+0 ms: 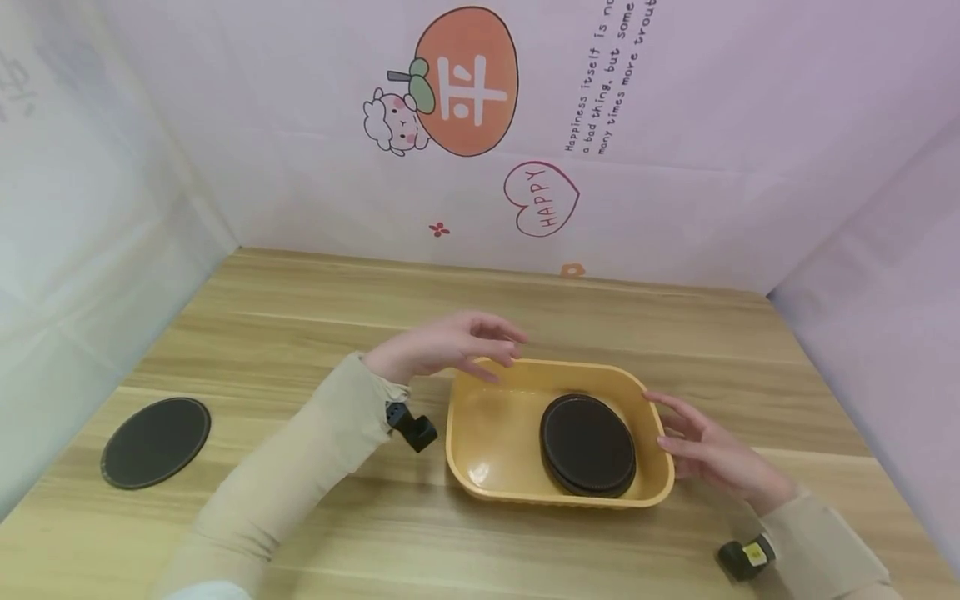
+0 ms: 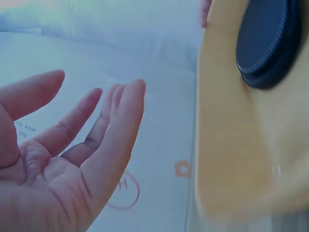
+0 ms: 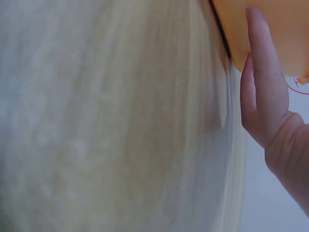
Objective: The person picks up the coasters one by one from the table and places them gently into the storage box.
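Observation:
A yellow plastic basin (image 1: 495, 446) stands on the table, holding a small stack of round black coasters (image 1: 587, 444) with stitched-looking edges in its right part. Over the basin's far left rim hovers my left hand (image 1: 457, 343), its fingers spread and slightly bent, with nothing in its grasp. In the left wrist view the palm of that hand (image 2: 72, 159) shows bare beside the basin. At the basin's right end, my right hand (image 1: 712, 454) touches the outer wall near the rim. The right wrist view shows its fingers (image 3: 268, 72) fairly straight against the basin's side.
Another round black coaster (image 1: 156, 442) lies flat at the left of the wooden table (image 1: 322, 292). White printed sheets (image 1: 315, 167) rise at the back and along both sides. Black camera mounts (image 1: 412, 427) are strapped to both wrists.

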The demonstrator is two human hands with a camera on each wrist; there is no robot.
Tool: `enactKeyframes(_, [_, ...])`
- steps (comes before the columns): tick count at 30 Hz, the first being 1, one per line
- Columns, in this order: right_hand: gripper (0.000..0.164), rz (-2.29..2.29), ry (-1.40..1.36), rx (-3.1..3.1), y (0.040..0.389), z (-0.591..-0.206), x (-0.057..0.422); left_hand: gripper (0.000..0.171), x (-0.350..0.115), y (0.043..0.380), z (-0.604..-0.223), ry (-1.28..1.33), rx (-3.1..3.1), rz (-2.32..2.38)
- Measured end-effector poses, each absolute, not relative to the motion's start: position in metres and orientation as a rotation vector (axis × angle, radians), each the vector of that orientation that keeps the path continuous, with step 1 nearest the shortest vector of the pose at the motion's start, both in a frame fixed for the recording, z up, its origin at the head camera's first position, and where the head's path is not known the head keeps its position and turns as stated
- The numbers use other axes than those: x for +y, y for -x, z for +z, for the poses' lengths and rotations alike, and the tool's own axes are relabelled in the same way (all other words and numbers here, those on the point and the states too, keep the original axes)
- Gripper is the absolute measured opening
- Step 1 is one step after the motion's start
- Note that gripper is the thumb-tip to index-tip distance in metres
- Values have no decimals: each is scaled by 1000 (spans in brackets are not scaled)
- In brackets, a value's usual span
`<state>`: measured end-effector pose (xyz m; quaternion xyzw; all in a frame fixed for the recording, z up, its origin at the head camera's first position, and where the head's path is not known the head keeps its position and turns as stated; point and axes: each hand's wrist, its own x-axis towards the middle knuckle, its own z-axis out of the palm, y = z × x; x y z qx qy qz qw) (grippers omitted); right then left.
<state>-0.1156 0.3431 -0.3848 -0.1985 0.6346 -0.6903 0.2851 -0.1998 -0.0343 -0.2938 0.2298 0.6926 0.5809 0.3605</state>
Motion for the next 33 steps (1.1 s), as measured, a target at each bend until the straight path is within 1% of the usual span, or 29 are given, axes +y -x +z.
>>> enactKeyframes(10, [58, -1865, 551, 1670, 117, -386, 347, 41, -73, 190, -307, -424, 1956, 1623])
enactKeyframes(15, [58, -1854, 535, 1673, 117, -387, 346, 46, -96, 182, -322, -435, 2093, 1544])
enactKeyframes(24, [58, -1847, 541, 1681, 117, -386, 345, 45, -145, 167, -347, -430, 2230, 1471])
enactKeyframes(33, [58, -1850, 537, 1685, 116, -387, 343, 49, -206, 151, -349, -382, 2429, 1369])
